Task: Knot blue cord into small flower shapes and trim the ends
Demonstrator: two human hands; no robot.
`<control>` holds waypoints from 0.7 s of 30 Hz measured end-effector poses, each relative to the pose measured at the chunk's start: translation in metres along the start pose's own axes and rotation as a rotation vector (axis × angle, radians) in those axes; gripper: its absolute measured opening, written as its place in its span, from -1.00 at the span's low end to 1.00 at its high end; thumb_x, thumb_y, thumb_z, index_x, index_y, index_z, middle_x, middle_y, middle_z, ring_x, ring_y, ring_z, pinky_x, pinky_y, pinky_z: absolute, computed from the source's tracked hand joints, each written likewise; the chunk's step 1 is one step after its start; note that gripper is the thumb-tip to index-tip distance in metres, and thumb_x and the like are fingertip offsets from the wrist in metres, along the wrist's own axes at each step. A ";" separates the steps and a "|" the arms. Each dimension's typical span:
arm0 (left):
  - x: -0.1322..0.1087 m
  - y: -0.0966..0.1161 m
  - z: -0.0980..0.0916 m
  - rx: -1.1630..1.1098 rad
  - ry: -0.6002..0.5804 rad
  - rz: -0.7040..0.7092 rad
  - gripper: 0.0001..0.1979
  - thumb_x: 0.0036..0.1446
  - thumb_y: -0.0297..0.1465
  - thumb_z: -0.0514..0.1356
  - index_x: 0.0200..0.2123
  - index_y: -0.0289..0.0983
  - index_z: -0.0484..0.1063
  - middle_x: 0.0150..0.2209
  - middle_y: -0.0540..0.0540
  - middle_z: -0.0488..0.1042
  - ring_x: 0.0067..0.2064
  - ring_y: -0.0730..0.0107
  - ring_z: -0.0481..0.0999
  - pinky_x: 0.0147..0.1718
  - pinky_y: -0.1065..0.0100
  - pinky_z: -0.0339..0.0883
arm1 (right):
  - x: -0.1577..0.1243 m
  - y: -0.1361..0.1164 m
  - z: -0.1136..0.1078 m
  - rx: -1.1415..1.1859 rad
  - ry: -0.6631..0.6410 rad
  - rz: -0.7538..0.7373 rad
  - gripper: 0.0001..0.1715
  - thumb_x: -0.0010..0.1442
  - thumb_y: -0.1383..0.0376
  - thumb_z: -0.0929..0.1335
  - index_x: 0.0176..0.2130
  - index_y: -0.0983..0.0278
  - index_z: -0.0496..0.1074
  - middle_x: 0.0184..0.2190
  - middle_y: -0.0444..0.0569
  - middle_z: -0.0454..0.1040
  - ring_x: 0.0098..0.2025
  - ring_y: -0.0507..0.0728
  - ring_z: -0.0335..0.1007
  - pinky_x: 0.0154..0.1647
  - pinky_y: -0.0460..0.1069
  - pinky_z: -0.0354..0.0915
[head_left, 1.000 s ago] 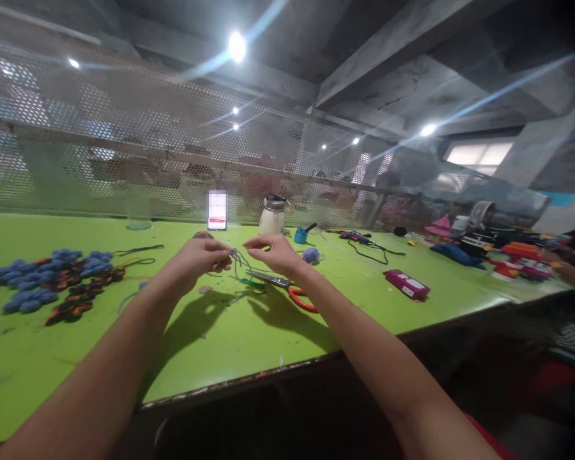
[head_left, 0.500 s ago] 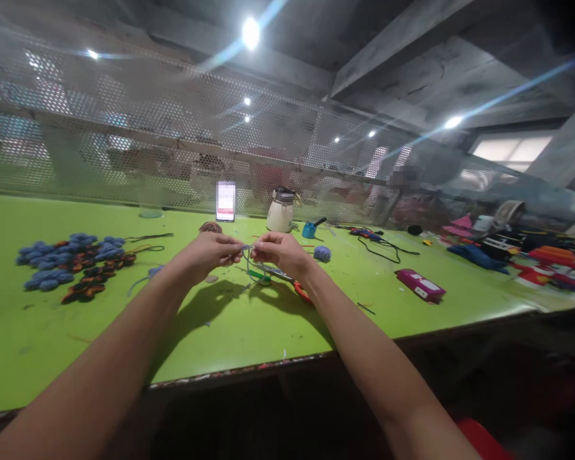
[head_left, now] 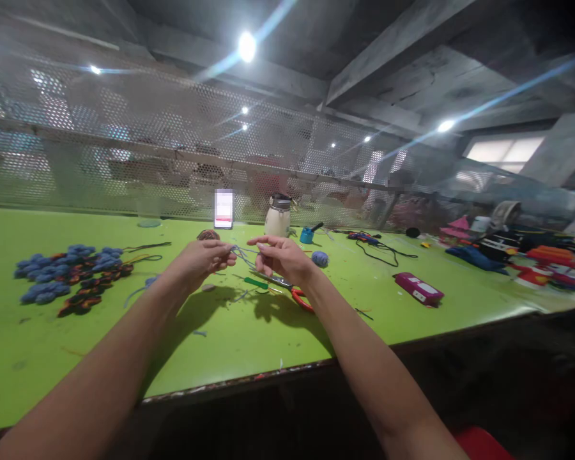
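Blue-grey yarn (head_left: 241, 252) is pinched in the fingertips of my left hand (head_left: 205, 260), above the green table. Its strands stretch toward my right hand (head_left: 287, 260), whose fingers are spread apart beside them; whether a strand touches those fingers is unclear. Below the hands lies a green-handled crochet hook (head_left: 255, 283). Partly behind my right wrist are scissors with red-orange handles (head_left: 301, 299). A small blue yarn ball (head_left: 320, 258) rests to the right of that wrist, and a brown yarn ball (head_left: 207, 235) sits behind my left hand.
Blue and dark-orange crocheted pieces (head_left: 52, 271) lie at left. Toward the back stand a phone (head_left: 223, 209), a cream jar (head_left: 277, 220) and a blue pot (head_left: 307, 236). A cabled tool (head_left: 364, 238), a magenta box (head_left: 418, 289) and several colourful items occupy the right. Metal mesh (head_left: 172, 153) rises behind.
My hands have drawn slightly apart. The right fingers have gone from pinching the yarn to spread, and the yarn loop that hung between the hands is now pulled out sideways. The view tilted slightly upward.
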State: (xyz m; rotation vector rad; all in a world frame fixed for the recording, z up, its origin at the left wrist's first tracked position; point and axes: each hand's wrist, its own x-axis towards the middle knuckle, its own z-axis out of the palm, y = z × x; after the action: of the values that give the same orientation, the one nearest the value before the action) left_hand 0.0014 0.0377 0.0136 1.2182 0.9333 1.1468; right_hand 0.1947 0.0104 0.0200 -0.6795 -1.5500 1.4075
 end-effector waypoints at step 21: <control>-0.006 0.002 0.004 -0.073 -0.296 -0.040 -0.87 0.07 -0.56 0.21 -0.26 -0.41 0.47 -0.34 -0.30 0.59 -0.32 0.30 0.60 -0.39 0.47 0.44 | 0.001 -0.003 -0.016 -0.317 0.231 -0.109 -0.91 -0.12 0.37 0.42 -0.48 0.33 0.53 -0.57 -0.12 0.40 -0.54 -0.05 0.13 -0.52 -0.10 0.03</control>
State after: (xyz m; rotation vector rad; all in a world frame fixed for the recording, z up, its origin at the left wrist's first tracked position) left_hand 0.0034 0.0309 0.0155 1.2634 0.6835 0.9299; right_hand 0.2089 0.0180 0.0227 -0.8994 -1.6118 0.9738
